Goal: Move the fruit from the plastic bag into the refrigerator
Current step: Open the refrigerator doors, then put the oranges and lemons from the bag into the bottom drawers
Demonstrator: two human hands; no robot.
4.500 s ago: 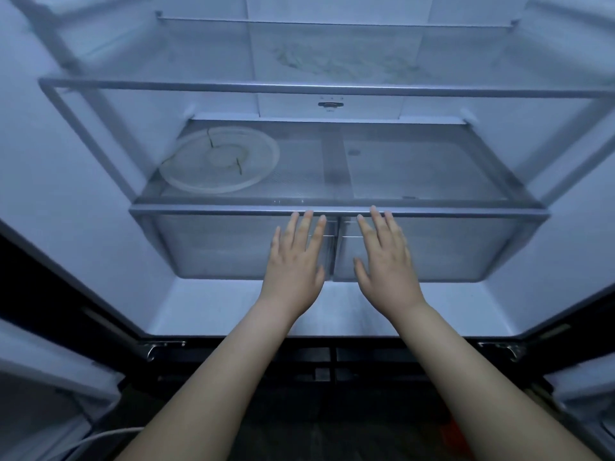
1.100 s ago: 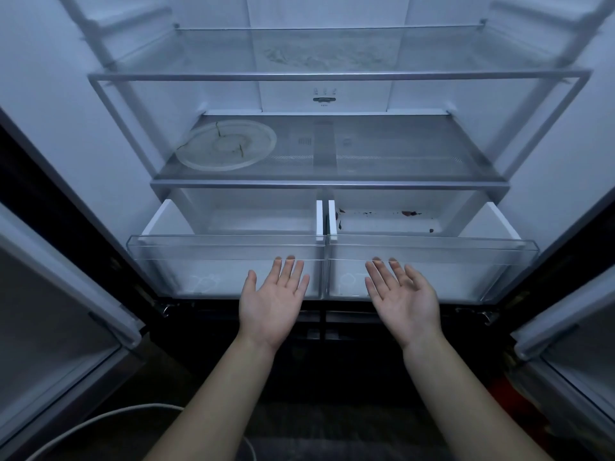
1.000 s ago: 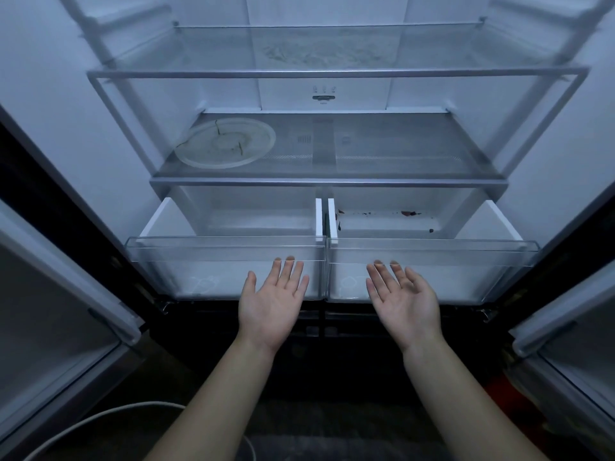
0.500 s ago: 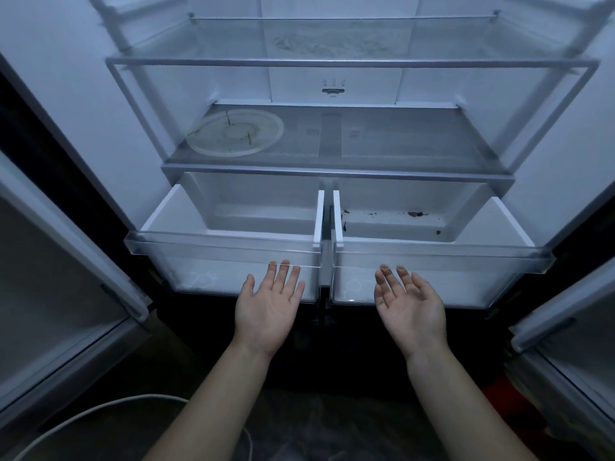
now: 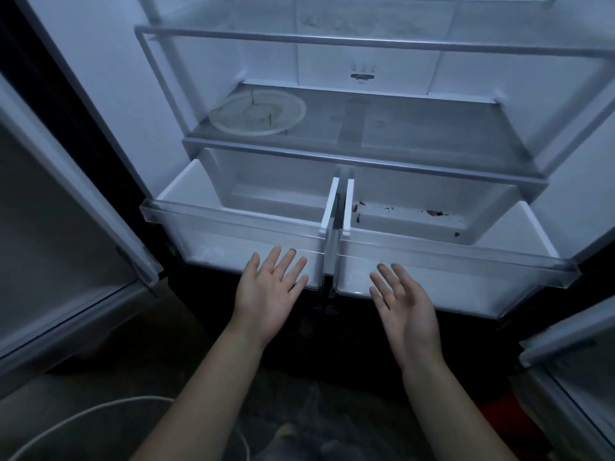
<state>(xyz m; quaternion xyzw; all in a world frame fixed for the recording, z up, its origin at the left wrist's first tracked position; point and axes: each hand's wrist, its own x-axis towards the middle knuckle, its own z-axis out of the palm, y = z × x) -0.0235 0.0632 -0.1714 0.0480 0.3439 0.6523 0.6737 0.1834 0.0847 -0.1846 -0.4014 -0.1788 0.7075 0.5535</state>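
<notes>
Left hand [image 5: 266, 294] and right hand [image 5: 404, 307] hover with fingers straight, holding nothing, just before two pulled-out drawers of the open refrigerator [image 5: 109, 78]. The right drawer [image 5: 449, 247] holds dark scraps [image 5: 434, 213]. Beyond, a cracked disc [image 5: 258, 116] lies on the shelf [image 5: 416, 134].

head cam, close, looking forward and down into open refrigerator [image 5: 362, 61]; pulled-out drawers [image 5: 239, 224] fill mid-frame.
</notes>
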